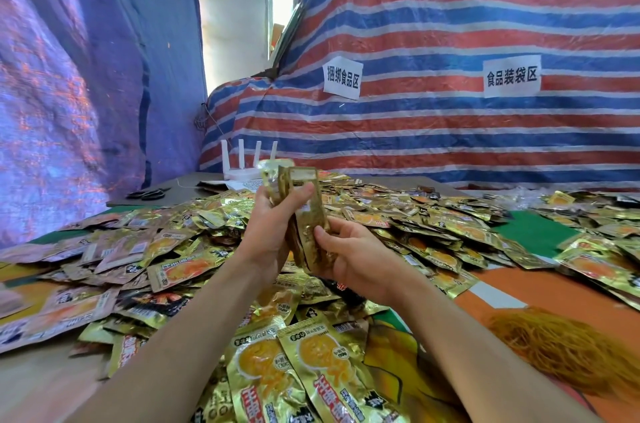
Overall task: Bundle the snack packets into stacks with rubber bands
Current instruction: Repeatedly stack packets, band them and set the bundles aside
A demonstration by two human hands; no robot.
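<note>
Both hands hold an upright stack of gold snack packets (pixel 304 200) above the table. My left hand (pixel 266 232) grips the stack from the left, thumb across its front near the top. My right hand (pixel 349 256) grips its lower end from the right, thumb on the front. A big heap of loose gold packets (pixel 398 225) covers the table around and beneath the hands. A pile of tan rubber bands (pixel 561 350) lies at the lower right. No band is visible on the held stack.
Black scissors (pixel 149 194) and a white router (pixel 247 164) with several antennas sit at the table's far left. A striped tarp (pixel 450 24) with two paper signs hangs behind. Orange and green table surface (pixel 540 232) shows at the right.
</note>
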